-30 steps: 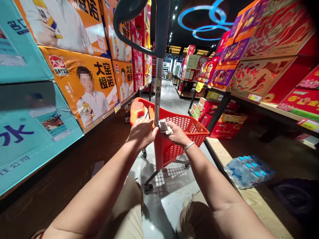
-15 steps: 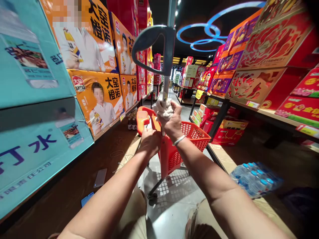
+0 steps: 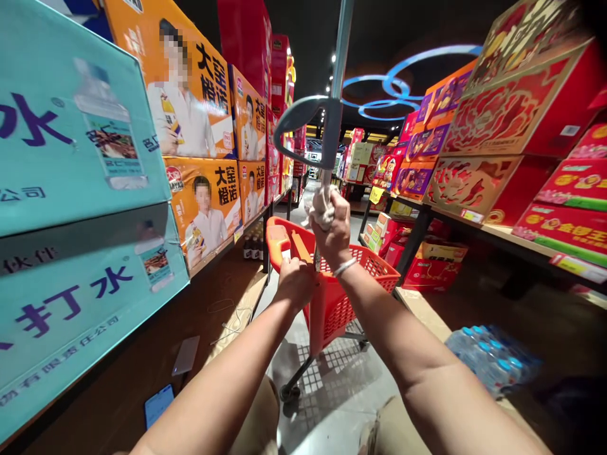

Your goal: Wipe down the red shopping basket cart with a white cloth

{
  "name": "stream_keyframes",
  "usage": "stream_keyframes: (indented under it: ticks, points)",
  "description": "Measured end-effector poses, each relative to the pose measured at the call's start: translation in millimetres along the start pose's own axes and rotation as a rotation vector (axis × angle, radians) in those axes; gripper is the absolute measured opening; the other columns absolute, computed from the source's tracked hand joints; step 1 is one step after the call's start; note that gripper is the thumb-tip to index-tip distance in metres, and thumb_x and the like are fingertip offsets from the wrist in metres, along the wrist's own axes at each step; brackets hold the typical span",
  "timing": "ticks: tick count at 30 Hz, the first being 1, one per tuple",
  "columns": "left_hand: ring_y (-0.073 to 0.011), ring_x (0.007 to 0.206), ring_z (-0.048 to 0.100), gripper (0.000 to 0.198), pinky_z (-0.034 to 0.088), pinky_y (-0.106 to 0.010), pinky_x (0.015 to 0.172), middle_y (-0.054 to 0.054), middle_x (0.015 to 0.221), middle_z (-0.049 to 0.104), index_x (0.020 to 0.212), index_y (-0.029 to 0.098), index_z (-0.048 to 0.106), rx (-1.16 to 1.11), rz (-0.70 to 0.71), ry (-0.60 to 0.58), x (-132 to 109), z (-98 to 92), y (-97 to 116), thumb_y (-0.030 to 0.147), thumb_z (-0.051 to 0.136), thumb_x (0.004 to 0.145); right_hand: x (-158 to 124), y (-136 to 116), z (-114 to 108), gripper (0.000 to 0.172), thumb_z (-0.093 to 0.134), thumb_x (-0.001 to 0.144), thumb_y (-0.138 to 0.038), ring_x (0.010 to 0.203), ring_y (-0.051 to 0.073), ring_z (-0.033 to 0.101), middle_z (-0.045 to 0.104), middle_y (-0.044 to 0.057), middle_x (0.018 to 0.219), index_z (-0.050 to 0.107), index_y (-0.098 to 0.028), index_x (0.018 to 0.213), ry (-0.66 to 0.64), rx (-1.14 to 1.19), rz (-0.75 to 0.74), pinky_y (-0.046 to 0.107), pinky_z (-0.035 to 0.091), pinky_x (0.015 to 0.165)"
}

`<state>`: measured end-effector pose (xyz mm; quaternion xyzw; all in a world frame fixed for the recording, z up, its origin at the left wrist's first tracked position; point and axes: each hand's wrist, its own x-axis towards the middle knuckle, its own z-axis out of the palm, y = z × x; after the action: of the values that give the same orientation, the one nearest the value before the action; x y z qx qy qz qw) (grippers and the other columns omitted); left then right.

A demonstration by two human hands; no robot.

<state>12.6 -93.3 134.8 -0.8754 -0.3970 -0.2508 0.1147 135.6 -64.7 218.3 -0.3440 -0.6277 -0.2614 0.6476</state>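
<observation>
A red plastic shopping cart (image 3: 322,309) with perforated sides stands in front of me on the aisle floor. From its near end rises a grey metal pole (image 3: 342,60), with a dark grey loop-shaped handle (image 3: 332,136) fixed on it. My right hand (image 3: 336,235) is closed around a crumpled whitish cloth (image 3: 322,210), which wraps the pole just below the loop. Lower and to the left, my left hand (image 3: 294,284) grips the cart's near upper edge, beside its orange-red handle (image 3: 277,239). The left fingertips are partly hidden.
Blue-green cartons (image 3: 85,253) and orange drink cartons (image 3: 203,215) line the left shelf. Below lie a phone (image 3: 159,404), a pale flat device (image 3: 186,355) and a thin cable. On the right are gift boxes (image 3: 512,114) and shrink-wrapped water bottles (image 3: 490,360).
My right hand and the cloth have slid up the pole, closer to the loop. My left hand keeps its hold on the cart. The whole view has tilted up slightly.
</observation>
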Motion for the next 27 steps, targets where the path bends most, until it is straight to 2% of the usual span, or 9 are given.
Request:
stream_keyframes:
  ticks: [3,6,8,13,16,19,22,25,27]
  points:
    - [-0.0342,0.08,0.065,0.031,0.04,-0.057,0.08,-0.015,0.074,0.067,0.08,0.021,0.071,0.034,-0.05,0.001,-1.2,-4.1,7.0,0.022,0.043,0.094,4.0,0.0,-0.5,0.07,0.06,0.094,-0.03,0.135,0.032,0.05,0.048,0.02,0.141,0.027,-0.023,0.156,0.044,-0.01,-0.012,0.056,0.045,0.114]
    - [-0.0334,0.083,0.066,0.03,0.039,-0.054,0.081,-0.016,0.084,0.07,0.086,0.02,0.07,0.034,-0.051,0.009,-5.0,-8.4,15.4,0.024,0.042,0.095,46.4,-7.1,-5.1,0.074,0.06,0.094,-0.031,0.138,0.033,0.046,0.043,0.023,0.144,0.022,-0.018,0.156,0.161,0.014,-0.05,0.058,0.042,0.115]
    - [-0.0328,0.085,0.066,0.031,0.038,-0.053,0.08,-0.016,0.086,0.069,0.091,0.021,0.07,0.026,-0.045,0.013,-8.6,-10.9,19.6,0.02,0.039,0.095,76.9,-18.9,-12.7,0.066,0.057,0.095,-0.03,0.142,0.033,0.042,0.042,0.021,0.145,0.03,-0.019,0.153,0.187,0.003,-0.129,0.059,0.039,0.117]
    - [-0.0327,0.089,0.065,0.034,0.038,-0.053,0.082,-0.015,0.087,0.067,0.101,0.021,0.07,0.017,-0.038,0.007,-14.0,-12.6,22.9,0.016,0.037,0.094,127.7,-56.1,-28.1,0.037,0.055,0.1,-0.028,0.136,0.023,0.047,0.051,0.009,0.139,0.056,-0.026,0.136,0.029,-0.084,-0.464,0.049,0.043,0.118]
    - [-0.0343,0.09,0.064,0.032,0.039,-0.055,0.084,-0.018,0.088,0.067,0.101,0.016,0.07,0.039,-0.049,0.006,-13.5,-10.7,22.4,0.018,0.039,0.094,146.1,-59.1,-22.5,0.027,0.06,0.098,-0.03,0.128,0.022,0.049,0.057,0.005,0.133,0.064,-0.028,0.125,-0.116,-0.193,-0.502,0.049,0.042,0.117]
    - [-0.0358,0.09,0.064,0.03,0.04,-0.055,0.085,-0.019,0.088,0.068,0.099,0.013,0.071,0.068,-0.059,0.007,-12.7,-9.7,20.9,0.019,0.042,0.094,147.0,-45.0,-13.6,0.02,0.061,0.098,-0.029,0.127,0.023,0.048,0.058,0.006,0.123,0.067,-0.022,0.116,-0.21,-0.2,-0.5,0.052,0.039,0.118]
    - [-0.0353,0.089,0.065,0.028,0.042,-0.054,0.086,-0.018,0.09,0.069,0.097,0.013,0.071,0.097,-0.058,0.014,-13.0,-10.2,19.9,0.018,0.045,0.093,131.0,-32.8,-11.2,0.021,0.05,0.101,-0.022,0.128,0.024,0.049,0.057,0.006,0.12,0.065,-0.021,0.115,-0.23,-0.155,-0.574,0.054,0.042,0.116]
    - [-0.0354,0.091,0.065,0.027,0.042,-0.053,0.086,-0.018,0.089,0.07,0.097,0.012,0.071,0.118,-0.076,0.026,-13.4,-9.4,21.6,0.018,0.045,0.094,120.4,-39.4,-15.4,0.027,0.045,0.102,-0.018,0.127,0.024,0.052,0.06,0.006,0.12,0.066,-0.025,0.117,-0.251,-0.167,-0.666,0.053,0.045,0.114]
    - [-0.0343,0.09,0.065,0.027,0.042,-0.051,0.086,-0.016,0.087,0.07,0.098,0.013,0.071,0.119,-0.082,0.026,-13.3,-7.8,24.4,0.017,0.044,0.095,126.9,-55.1,-18.1,0.028,0.045,0.104,-0.02,0.131,0.022,0.05,0.061,0.004,0.124,0.066,-0.026,0.122,-0.275,-0.186,-0.711,0.049,0.043,0.118]
